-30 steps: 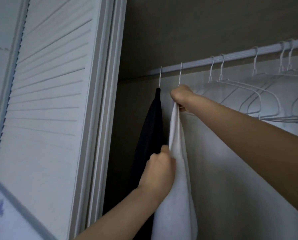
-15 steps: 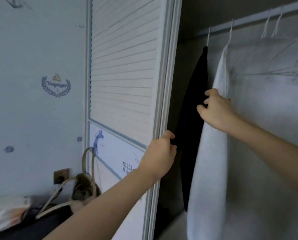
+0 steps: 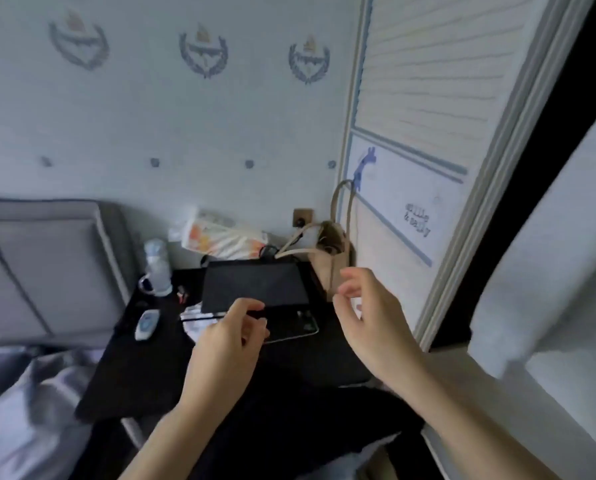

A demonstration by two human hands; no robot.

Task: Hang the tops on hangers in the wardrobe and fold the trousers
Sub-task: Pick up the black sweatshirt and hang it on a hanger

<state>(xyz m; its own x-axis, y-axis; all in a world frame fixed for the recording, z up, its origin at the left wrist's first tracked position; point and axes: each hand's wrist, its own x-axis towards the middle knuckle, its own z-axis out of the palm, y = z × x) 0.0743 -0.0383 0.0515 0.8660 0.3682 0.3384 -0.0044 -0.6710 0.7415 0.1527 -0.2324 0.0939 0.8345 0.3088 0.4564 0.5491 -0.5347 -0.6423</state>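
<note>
Both hands free now, my left hand (image 3: pixel 225 344) and right hand (image 3: pixel 369 318) loosely curled on nothing, the white top (image 3: pixel 546 244) hanging off to my right by the wardrobe door (image 3: pixel 438 109), so I judge I'm between garments and must reach the next one below.

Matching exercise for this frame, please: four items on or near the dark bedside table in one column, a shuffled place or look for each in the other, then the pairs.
1 paper bag
2 water bottle
3 left hand
4 wardrobe door

A clear, at the table's left rear
B brown, against the door
C white, slatted
D empty, above the table

Pairs: 1-B, 2-A, 3-D, 4-C
</note>
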